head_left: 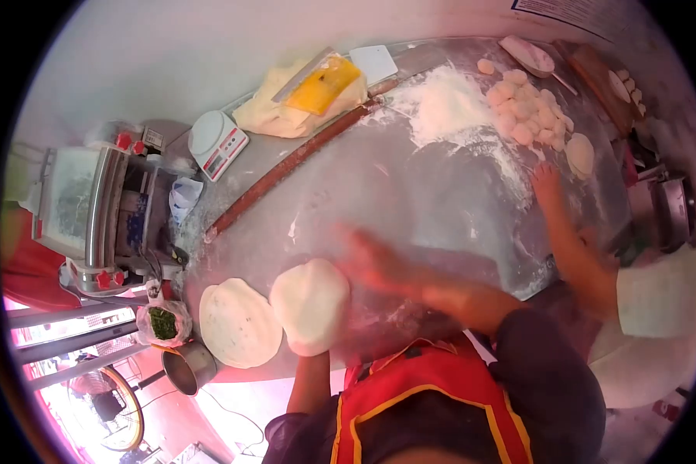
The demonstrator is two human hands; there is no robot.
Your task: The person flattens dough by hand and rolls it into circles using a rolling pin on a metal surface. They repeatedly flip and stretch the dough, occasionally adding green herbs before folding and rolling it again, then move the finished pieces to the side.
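A pale, flattened round of dough (311, 303) lies over my left hand at the table's front edge. Its fingers are hidden beneath the dough; only my left wrist and forearm show below it. My right hand (373, 259), smeared by motion, is just right of this round and apart from it. Its fingers look stretched out, with nothing seen in them. Left of my left hand, a second flat dough round (240, 323) with small dark flecks rests on the grey table (410, 201).
A long wooden rolling pin (286, 165) slants across the table. Behind it are a white scale (218, 145) and a large dough mass (267, 108). Flour (448, 108) and several dough pieces (522, 112) lie at the back right, near another person's hand (547, 182). A roller machine (104, 209) stands left.
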